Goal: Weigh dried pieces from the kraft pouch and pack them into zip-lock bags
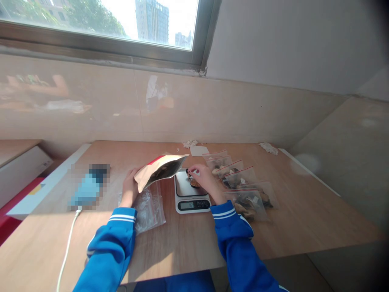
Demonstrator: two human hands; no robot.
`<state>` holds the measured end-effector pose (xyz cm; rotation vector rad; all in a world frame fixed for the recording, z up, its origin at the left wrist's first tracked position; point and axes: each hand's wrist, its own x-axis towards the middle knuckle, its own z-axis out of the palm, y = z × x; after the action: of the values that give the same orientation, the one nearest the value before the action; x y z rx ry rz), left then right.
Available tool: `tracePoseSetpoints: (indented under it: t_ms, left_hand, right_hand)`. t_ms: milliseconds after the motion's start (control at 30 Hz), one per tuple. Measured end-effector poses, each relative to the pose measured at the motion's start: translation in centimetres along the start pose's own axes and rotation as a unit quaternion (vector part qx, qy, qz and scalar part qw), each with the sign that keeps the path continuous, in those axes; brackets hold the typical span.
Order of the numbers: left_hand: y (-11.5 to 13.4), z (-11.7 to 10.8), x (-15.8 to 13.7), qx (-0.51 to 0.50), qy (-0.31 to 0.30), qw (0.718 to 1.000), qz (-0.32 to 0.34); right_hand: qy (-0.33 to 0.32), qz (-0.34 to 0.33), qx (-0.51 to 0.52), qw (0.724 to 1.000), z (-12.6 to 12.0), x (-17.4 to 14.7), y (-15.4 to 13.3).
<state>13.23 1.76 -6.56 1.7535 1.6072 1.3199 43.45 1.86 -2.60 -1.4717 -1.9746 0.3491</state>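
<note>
Dried pieces (193, 182), dark and brown, lie on the steel plate of a small kitchen scale (191, 194) near the middle of a wooden table (304, 219). The right hand (204, 178) rests over the plate, fingers curled and pinched on one dark piece at its tips. The scale's display faces the person; its reading is too small to make out.

Just left of the scale, the left hand (130, 188) grips a tan paper pouch (159, 170) by its lower edge, fingers closed around it. The pouch is tilted, its open mouth turned toward the scale, with dark contents showing inside. Beneath the pouch and the left wrist lies a heap of clear plastic bags (148, 209), flat on the table.

Right of the scale, a row of clear zip bags (243, 182) with red seal strips overlaps along the table, each holding dark pieces; the nearest touches the right sleeve. Both sleeves are blue with white-striped cuffs.

Farther left sits a blurred blue object (88, 188), with a white cable (68, 247) running from it to the table's near edge. Scraps of white paper (194, 148) lie by the tiled wall, below a window (121, 28).
</note>
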Motion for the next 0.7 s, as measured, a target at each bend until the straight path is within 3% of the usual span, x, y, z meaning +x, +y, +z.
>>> tracePoseSetpoints:
  t_ms: [167,467,567,633,700]
  left_hand:
    - [0.1,0.0,0.0,0.0,0.0,1.0,0.006]
    - [0.1,0.0,0.0,-0.001,-0.002,1.0,0.015]
    - [-0.2,0.0,0.0,0.001,-0.004,1.0,0.017]
    - [-0.5,0.1,0.1,0.002,-0.004,1.0,0.017]
    - [-0.9,0.3,0.2,0.003,-0.002,1.0,0.016]
  right_hand:
    - [0.012,0.056,0.034,0.998,-0.2,0.2,1.0]
    - [0.018,0.059,-0.036,0.997,-0.7,-0.3,0.9]
    - [0.085,0.024,-0.011,0.996,-1.9,-1.0,-1.8]
    - [0.127,-0.034,0.076,0.988,-2.9,-1.6,-5.0]
    - [0.087,-0.103,0.163,0.977,-4.0,-2.2,-8.5]
